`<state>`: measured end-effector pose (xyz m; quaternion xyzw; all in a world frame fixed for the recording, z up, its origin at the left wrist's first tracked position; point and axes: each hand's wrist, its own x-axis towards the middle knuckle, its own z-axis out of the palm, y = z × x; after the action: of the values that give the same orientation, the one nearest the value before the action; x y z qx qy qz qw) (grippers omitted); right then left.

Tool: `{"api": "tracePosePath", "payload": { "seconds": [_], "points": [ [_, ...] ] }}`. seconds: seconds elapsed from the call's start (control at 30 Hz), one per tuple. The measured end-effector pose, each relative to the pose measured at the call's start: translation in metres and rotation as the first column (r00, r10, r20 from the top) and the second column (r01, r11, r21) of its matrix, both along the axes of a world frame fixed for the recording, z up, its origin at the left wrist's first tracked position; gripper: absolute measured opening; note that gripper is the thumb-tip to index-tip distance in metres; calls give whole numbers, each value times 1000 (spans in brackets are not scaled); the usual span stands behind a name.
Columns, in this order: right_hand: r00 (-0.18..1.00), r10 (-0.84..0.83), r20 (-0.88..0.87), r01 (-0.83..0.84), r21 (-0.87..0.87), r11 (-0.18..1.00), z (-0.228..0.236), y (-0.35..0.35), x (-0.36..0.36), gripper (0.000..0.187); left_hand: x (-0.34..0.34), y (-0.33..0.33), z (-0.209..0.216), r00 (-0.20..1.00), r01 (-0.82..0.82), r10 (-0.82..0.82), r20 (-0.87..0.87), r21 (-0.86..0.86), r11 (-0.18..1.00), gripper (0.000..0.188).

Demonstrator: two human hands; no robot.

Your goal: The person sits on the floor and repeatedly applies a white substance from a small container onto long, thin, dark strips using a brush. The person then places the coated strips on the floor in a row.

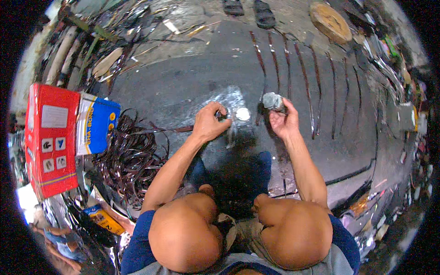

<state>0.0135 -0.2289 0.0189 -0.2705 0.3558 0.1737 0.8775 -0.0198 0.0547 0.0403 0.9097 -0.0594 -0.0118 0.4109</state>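
Note:
My left hand point(211, 121) is curled, thumb toward fingertips, above a dark work surface point(169, 82). A shiny dark brown strip point(181, 129) runs into it from the left, out of a tangled heap of such strips point(130, 160). A bit of something dark shows between thumb and finger. To the right, my right hand point(285, 120) grips a grey, crumpled wad point(272, 101), perhaps cloth, with its fingertips. Between the hands lies a small white round patch point(243, 113), with a pale whitish smear around it.
Several dark strips point(304, 80) lie spaced side by side at the right. Beyond are black sandals point(264, 14) and a round wooden block point(331, 22). A red box point(52, 137) and a blue-and-white packet point(98, 123) stand left. Scrap clutters the rim; another person point(64, 245) shows lower left.

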Motion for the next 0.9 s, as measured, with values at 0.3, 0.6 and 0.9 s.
{"api": "tracePosePath", "payload": {
  "seconds": [0.3, 0.6, 0.9],
  "points": [
    [960, 21, 281, 31, -180, 983, 7, 7, -26, 31, -25, -30, -14, 943, -264, 67, -325, -611, 747, 37],
    [669, 543, 509, 216, -831, 513, 37, 73, -45, 61, -32, -29, -19, 795, -470, -194, -575, -785, 403, 22],
    [562, 720, 406, 369, -903, 221, 35, 64, -50, 61, -50, -3, -36, 633, -598, -536, -559, -793, 121, 55]
  ]
}}
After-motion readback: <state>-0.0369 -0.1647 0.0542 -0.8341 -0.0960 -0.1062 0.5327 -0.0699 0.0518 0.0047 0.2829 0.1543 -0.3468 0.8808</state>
